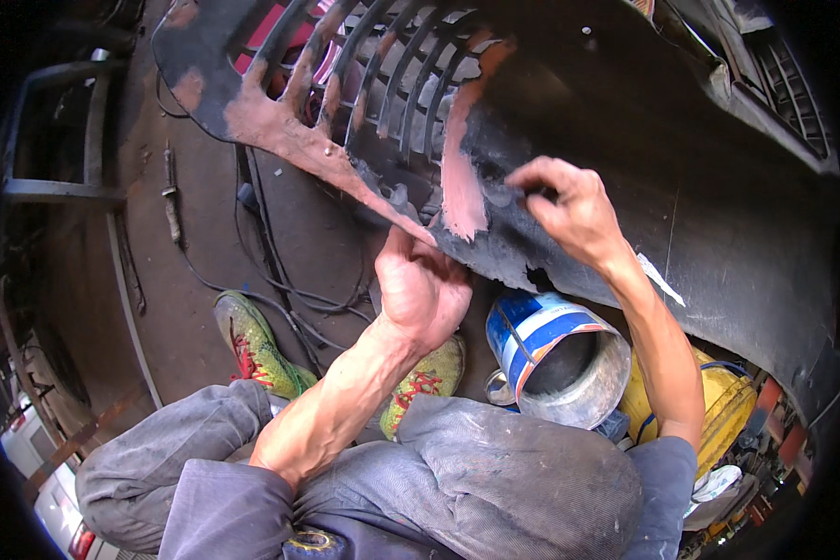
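Your left hand (425, 285) was turned palm up beneath the lower edge of the dark slatted panel (345, 173), fingers disappearing behind it, a pose that seemed suited to steadying that thin rim from below; you could not tell from this view how tightly it closed. Your right hand (569, 210) hung loosely curled over the panel's face, with a narrow gap between index finger and thumb; blur hid whether it pinched anything. The panel slanted across in front of you, its pink patches and ragged edge within easy reach, probably why you crouched so close. The blue-and-white bucket (555, 327) lay tipped beside your knee, mouth toward you, perhaps for easy access, with a yellow container (719, 411) behind your right forearm. Farther off, dark cables (273, 245) crossed the floor near a metal frame (65, 191).
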Demonstrator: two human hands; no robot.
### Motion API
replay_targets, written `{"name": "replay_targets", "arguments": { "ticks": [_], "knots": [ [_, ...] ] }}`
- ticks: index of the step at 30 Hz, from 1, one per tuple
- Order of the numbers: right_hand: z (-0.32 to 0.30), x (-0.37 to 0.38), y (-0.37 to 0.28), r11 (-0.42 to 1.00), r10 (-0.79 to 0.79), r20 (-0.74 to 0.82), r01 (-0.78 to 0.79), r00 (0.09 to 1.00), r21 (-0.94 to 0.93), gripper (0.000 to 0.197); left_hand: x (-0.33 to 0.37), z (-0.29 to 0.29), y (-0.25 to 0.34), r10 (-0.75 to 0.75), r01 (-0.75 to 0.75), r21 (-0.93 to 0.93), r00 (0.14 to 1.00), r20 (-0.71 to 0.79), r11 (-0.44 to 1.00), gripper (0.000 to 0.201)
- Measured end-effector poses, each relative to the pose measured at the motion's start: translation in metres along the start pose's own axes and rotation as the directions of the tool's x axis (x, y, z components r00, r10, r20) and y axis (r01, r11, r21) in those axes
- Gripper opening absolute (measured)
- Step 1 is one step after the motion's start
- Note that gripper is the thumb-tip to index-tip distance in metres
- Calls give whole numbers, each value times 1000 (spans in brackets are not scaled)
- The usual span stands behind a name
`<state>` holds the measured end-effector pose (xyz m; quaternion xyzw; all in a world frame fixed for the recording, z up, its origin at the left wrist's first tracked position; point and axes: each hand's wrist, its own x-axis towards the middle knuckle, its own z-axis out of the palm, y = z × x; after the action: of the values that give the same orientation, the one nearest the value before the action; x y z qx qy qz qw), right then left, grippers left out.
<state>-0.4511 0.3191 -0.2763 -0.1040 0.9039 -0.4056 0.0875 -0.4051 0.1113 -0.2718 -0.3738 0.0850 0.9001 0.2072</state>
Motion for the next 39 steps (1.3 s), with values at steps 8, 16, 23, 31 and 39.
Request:
{"name": "replay_targets", "arguments": {
  "ticks": [8, 16, 23, 31, 39],
  "knots": [
    [31, 15, 8, 996, -62, -36, 60, 997, -60, 24, 14, -8, -1, -99, 109, -49, 982, 161, 993, 54],
    [22, -13, 36, 963, -207, 52, 194, 977, 186, 36, 13, 1, -3, -100, 106, -70, 992, 82, 992, 54],
    [7, -8, 40, 968, -218, 100, 202, 971, 148, 26, 14, -4, -4, -94, 98, -59, 994, 56, 993, 55],
    [34, 29, 13, 999, -28, -200, 23, 979, -30, 22, 27, -14, -2, -112, 113, 5, 981, 160, 994, 67],
    [38, 30, -4, 996, 67, -216, -78, 974, -40, 25, 33, -14, 1, -122, 120, 26, 982, 144, 992, 73]
  ]
}}
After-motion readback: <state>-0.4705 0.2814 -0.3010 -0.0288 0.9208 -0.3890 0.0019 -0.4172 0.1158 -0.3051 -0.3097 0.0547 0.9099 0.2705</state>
